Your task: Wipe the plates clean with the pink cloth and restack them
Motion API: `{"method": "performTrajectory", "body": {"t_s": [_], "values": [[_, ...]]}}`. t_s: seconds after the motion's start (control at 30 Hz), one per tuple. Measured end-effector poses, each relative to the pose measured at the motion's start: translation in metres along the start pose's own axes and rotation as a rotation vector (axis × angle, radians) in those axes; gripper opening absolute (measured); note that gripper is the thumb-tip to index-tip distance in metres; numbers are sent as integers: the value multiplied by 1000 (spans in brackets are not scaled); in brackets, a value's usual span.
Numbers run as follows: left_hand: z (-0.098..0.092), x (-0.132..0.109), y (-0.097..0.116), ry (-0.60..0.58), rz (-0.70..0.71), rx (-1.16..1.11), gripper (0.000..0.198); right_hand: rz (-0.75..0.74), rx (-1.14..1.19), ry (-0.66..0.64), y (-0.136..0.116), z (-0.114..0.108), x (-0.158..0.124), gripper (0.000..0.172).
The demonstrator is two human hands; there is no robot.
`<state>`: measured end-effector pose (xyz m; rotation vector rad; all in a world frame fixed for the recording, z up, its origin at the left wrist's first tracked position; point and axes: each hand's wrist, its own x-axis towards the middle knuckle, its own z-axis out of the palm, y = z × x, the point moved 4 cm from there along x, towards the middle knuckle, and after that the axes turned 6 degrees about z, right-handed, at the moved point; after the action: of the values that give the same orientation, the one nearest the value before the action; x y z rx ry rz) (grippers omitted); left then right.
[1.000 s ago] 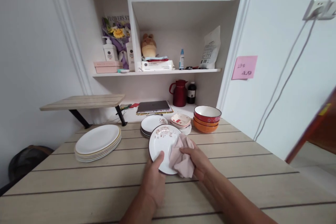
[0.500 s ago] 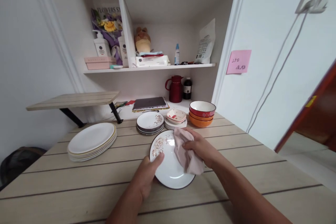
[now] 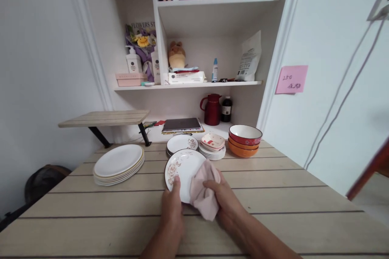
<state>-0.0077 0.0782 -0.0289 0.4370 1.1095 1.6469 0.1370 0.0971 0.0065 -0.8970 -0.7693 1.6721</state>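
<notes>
My left hand [image 3: 172,206] grips the near rim of a white plate with a floral pattern [image 3: 179,168], thumb on its face, and holds it tilted up above the wooden table [image 3: 273,194]. My right hand [image 3: 225,198] is closed on a pink cloth [image 3: 203,190] pressed against the plate's right side. The cloth covers the plate's lower right part.
A stack of plain white plates [image 3: 118,164] lies at the left. Behind are a stack of patterned plates [image 3: 182,143], small dishes [image 3: 213,145] and red and orange bowls [image 3: 244,139]. Shelves at the back hold a red jug [image 3: 212,109] and bottles. A pink note [image 3: 291,79] is on the right wall.
The plate has tilted up from lying nearly flat, and my right hand with the cloth has slid from its upper right toward the lower right edge. The view has shifted.
</notes>
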Motion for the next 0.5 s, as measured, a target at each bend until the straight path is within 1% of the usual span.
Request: {"method": "performTrajectory", "body": {"t_s": [0.07, 0.13, 0.2, 0.23, 0.27, 0.33, 0.4, 0.43, 0.5], "values": [[0, -1, 8, 64, -3, -33, 44, 7, -2, -129, 3, 10, -7, 56], [1, -2, 14, 80, -70, -84, 42, 46, -62, -276, 7, 19, -13, 50], [0, 0, 18, 102, -159, -125, 42, 94, -215, -419, 13, 25, -19, 43], [-3, 2, 21, 130, -175, -139, 42, 111, -302, -468, 16, 27, -20, 38], [-7, 5, 24, 159, -157, -157, 41, 119, -370, -492, 19, 27, -20, 34], [-13, 12, 33, 203, -27, -228, 37, 97, -414, -458, 21, 25, -15, 29], [-17, 17, 41, 206, 100, -309, 38, 49, -360, -380, 18, 19, -7, 31], [-18, 19, 43, 207, 133, -335, 40, 28, -338, -344, 15, 16, -4, 33], [-18, 22, 45, 215, 146, -347, 41, 6, -339, -305, 11, 10, 3, 35]]}}
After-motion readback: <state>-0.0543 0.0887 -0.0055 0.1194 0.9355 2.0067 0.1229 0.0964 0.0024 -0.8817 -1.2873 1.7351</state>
